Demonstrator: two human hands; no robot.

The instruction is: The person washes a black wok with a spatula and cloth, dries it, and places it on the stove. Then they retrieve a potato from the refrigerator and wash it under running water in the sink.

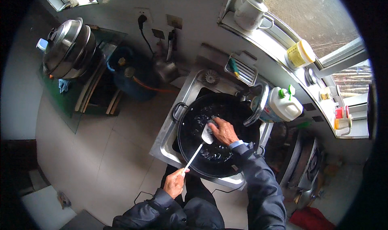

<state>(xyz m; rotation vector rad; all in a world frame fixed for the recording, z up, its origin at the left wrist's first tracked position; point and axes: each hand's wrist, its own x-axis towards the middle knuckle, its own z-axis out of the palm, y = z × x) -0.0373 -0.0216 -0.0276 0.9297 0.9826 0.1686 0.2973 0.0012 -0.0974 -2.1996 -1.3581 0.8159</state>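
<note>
A large black wok (190,127) with loop handles sits in the stainless steel sink (165,142), with water glinting inside it. My left hand (174,184) is closed round the handle end of a spatula (207,137) at the near rim. The spatula slants up over the wok, its broad pale blade near the middle. My right hand (224,131) is at the blade's edge, fingers curled and pressed together. Something greyish shows under those fingertips, too small to make out. The faucet (262,107) curves over the wok's right side.
A wire soap rack (243,70) and a white jug with a green cap (285,104) stand behind the sink. A white teapot (254,14) and a yellow tub (300,55) line the windowsill. A stacked steamer pot (66,48) and a blue gas cylinder (133,82) are at left.
</note>
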